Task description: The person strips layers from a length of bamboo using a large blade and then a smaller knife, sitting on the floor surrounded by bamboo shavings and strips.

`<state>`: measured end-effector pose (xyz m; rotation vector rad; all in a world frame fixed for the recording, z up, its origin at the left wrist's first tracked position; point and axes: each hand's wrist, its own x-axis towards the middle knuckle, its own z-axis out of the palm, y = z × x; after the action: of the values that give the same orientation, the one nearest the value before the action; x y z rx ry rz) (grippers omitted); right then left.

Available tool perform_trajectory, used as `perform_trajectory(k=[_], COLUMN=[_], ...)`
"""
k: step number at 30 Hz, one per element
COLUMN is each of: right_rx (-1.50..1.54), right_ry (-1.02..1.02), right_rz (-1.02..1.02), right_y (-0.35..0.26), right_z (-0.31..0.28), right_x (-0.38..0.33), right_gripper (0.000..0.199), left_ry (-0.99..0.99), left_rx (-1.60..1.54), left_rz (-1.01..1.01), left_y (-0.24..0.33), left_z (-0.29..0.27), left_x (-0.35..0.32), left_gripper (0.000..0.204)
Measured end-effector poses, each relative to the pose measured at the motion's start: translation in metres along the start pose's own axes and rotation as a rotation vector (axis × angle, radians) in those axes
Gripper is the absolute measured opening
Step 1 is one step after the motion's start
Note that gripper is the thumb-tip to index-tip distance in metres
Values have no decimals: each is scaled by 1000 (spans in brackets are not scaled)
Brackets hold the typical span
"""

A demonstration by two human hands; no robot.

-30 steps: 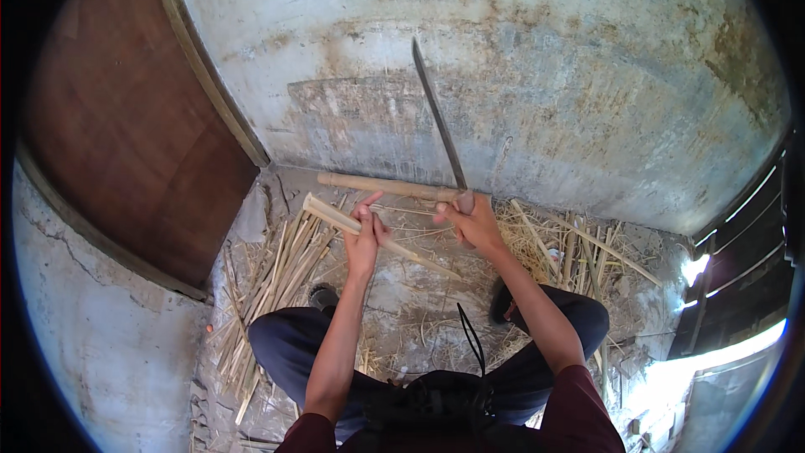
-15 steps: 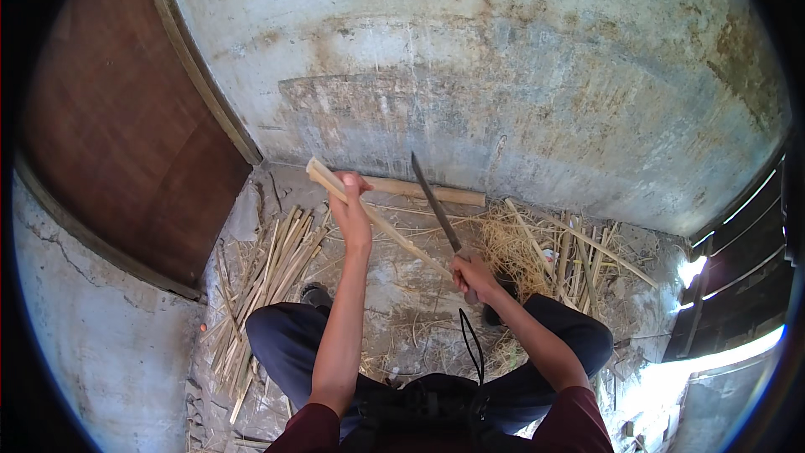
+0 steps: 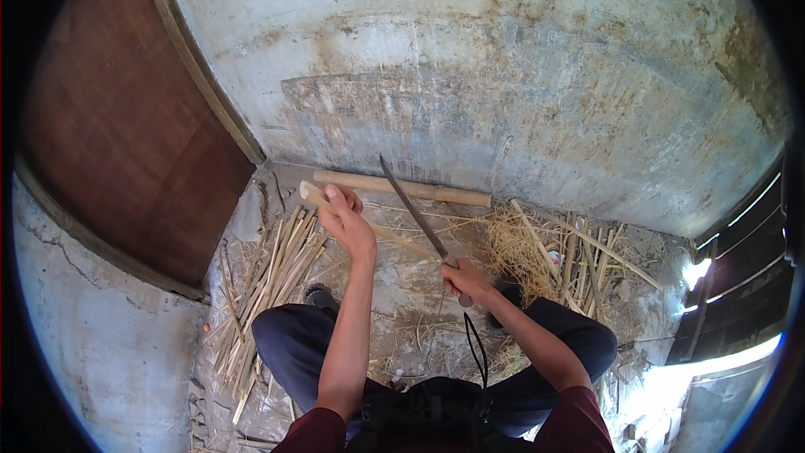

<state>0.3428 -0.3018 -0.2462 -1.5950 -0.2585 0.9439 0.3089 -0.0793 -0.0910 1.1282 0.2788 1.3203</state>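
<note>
My left hand (image 3: 345, 216) is closed round a pale split bamboo piece (image 3: 396, 239) near its upper left end. That piece slants down to the right, toward my other hand. In my right hand (image 3: 465, 280) is the handle of a long, dark-bladed machete (image 3: 409, 204), its blade pointing up and to the left. The blade passes above the bamboo piece; whether they touch I cannot tell. Behind my left hand a thicker bamboo pole (image 3: 419, 190) lies on the floor along the foot of the wall.
A heap of split bamboo strips (image 3: 270, 285) lies to the left of my left knee. Curly shavings (image 3: 524, 243) and more bamboo sticks (image 3: 591, 256) are on the right. The stained wall (image 3: 503, 75) stands ahead, a brown door (image 3: 134, 126) at left.
My left hand has lowered slightly, and the bamboo piece now lies flatter. My right hand has shifted a little left with the machete, whose tip has swung left.
</note>
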Motion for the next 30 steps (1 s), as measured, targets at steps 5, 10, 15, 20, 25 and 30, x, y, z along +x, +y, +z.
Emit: perform_trajectory(k=[5,10,15,20,25,30], right_rx=[-108,-97,-103,-138,-463,-303], right_ry=[30,60,-147,-88,146,303], right_rz=[-89,-203,-31,-31,-498,-576], right_y=[-15,-42,-5,-3,-10,-37], right_z=[14,22,30,43,27,41], right_x=[-2,-6,1,14,37,21], right_gripper=[33,35,32,29,27,31], left_ry=[-25,3,16,97,96,78], left_rx=[83,183,211,82,102,112], left_rz=[57,92,95,20,-23,-38], left_y=[-11,-13,-13,-32,-23,-21], left_z=[-15,-19,-15,-57,-46,-43], left_x=[5,9,6,0,-12,-14], left_gripper=[44,43,41,43,44,46])
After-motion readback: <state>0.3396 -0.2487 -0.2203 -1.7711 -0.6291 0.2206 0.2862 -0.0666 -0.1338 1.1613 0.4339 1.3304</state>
